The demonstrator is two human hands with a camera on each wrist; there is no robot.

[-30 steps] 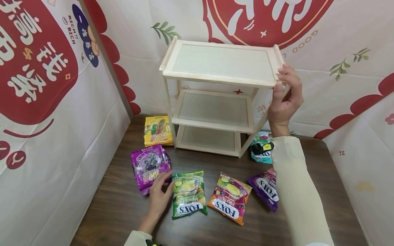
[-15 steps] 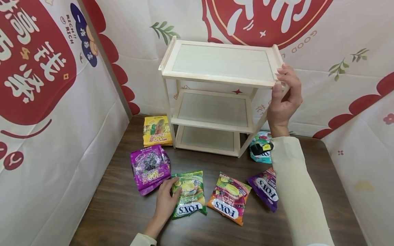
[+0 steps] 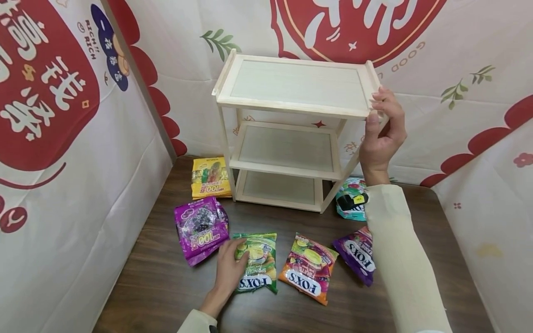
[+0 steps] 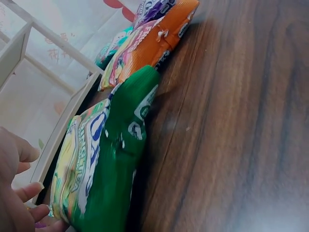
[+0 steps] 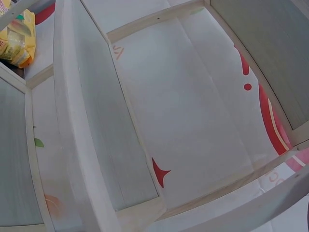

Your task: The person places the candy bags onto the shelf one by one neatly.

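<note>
My left hand is at the left edge of a green Fox's candy bag, thumb over its upper part. In the left wrist view its fingers are spread and loosely bent, right at the edge of the green bag. With my right hand I grip the front right corner of a pale wooden three-tier shelf, which stands upright on the table. The right wrist view looks in between the shelf's tiers; the right hand is out of that view.
Beside the green bag lie an orange Fox's bag and a purple Fox's bag. A purple grape candy bag and a yellow bag lie on the left. Partly behind my right wrist is a teal bag. Printed cloth walls surround the table.
My left hand has moved right, from beside the purple grape bag onto the green bag's left side. The green bag has shifted slightly right. My right hand keeps holding the shelf corner.
</note>
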